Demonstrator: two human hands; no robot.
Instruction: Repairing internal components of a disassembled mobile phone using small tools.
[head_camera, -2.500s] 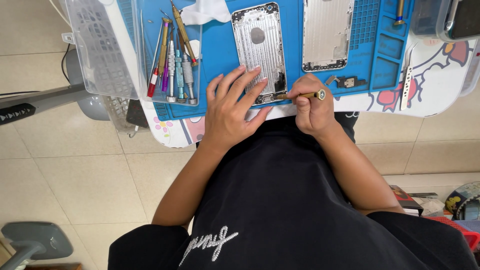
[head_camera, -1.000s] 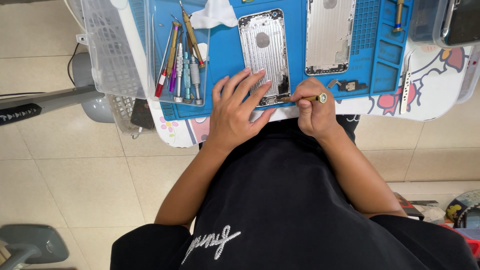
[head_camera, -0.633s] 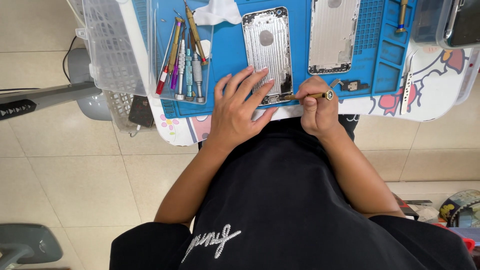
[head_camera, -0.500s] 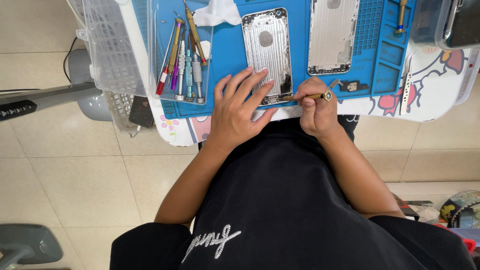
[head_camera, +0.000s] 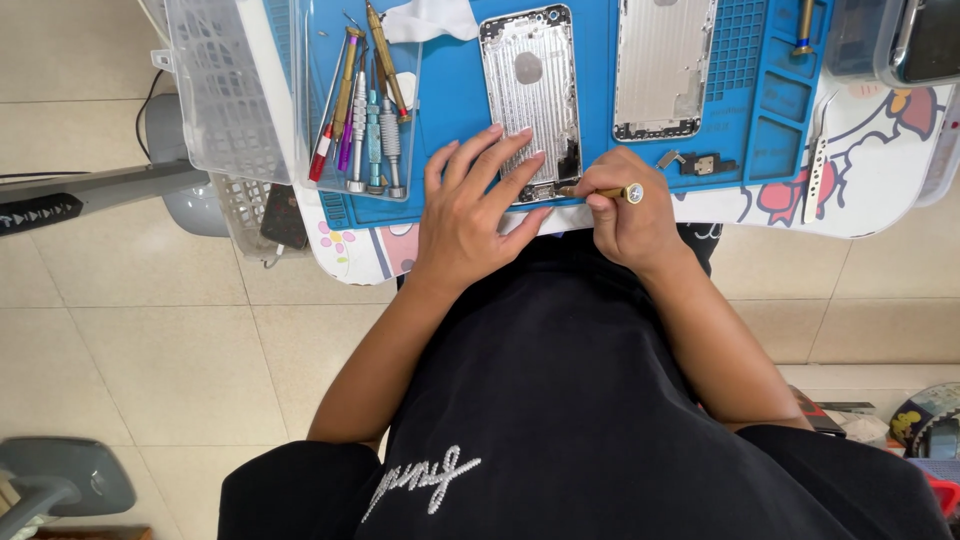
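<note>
A silver phone back housing (head_camera: 530, 85) lies opened on a blue work mat (head_camera: 450, 90). My left hand (head_camera: 470, 205) rests flat on the housing's near end, fingers spread, pinning it down. My right hand (head_camera: 630, 215) grips a gold screwdriver (head_camera: 605, 191), its tip against the housing's bottom edge. A second silver housing plate (head_camera: 662, 65) lies to the right on the mat.
Several screwdrivers and picks (head_camera: 362, 110) lie in a clear tray at the mat's left. A white basket (head_camera: 215, 85) hangs off the table's left edge. Small loose parts (head_camera: 695, 162), tweezers (head_camera: 820, 145) and a clear box (head_camera: 900, 40) sit to the right. Tiled floor lies below.
The view has shifted slightly. Both hands stay on the housing, with the screwdriver still at its bottom edge.
</note>
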